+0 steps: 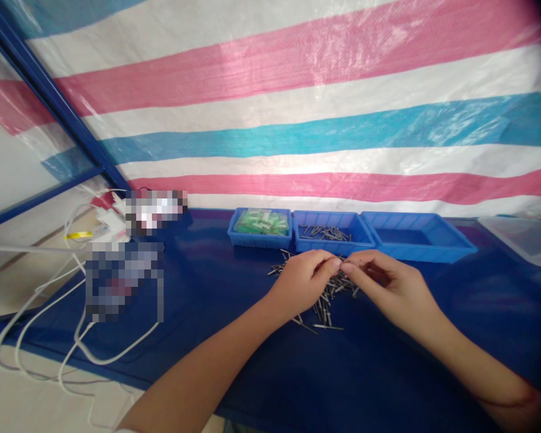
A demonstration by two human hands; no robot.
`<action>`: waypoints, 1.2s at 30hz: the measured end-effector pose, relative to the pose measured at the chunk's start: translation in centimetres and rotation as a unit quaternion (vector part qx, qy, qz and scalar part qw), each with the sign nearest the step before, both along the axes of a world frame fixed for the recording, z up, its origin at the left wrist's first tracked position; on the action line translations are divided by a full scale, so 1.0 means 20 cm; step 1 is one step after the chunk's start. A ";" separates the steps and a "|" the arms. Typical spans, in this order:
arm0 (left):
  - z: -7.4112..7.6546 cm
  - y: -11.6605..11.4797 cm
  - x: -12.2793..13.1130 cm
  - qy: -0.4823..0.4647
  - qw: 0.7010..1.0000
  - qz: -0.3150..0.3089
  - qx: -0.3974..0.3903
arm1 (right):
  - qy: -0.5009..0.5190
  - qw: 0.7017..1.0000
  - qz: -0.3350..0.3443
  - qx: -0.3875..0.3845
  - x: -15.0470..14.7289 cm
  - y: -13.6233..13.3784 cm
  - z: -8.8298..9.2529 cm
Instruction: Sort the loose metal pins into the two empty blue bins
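Meeting at the fingertips, left hand (pixel 304 276) and right hand (pixel 394 282) may clamp something, I cannot tell, above metal pins (pixel 326 304), probably light, stiff, slick and best pinched mid-shaft.

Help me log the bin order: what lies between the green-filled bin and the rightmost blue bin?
The head view shows the middle blue bin, holding thin metal pieces, between them.

Left hand (pixel 304 278) and right hand (pixel 394 282) fingertip to fingertip as I watch remotely, metal pins (pixel 326 316) below, blue bins (pixel 426 251) behind
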State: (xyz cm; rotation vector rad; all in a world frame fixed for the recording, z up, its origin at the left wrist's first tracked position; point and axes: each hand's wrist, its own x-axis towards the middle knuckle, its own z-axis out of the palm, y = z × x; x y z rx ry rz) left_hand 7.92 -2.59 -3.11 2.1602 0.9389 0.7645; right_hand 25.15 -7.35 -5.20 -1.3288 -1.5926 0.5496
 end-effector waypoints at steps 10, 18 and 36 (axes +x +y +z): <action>-0.03 -0.04 -0.02 0.099 0.981 -0.022 0.163 | -0.268 0.949 -0.113 0.120 0.04 0.31 0.13; 0.02 0.00 -0.07 0.188 0.960 0.014 0.206 | -0.247 0.956 -0.134 0.087 0.08 0.13 0.18; 0.06 0.10 -0.18 0.196 0.965 -0.010 0.175 | -0.364 0.930 0.031 -0.050 0.17 -0.19 -0.02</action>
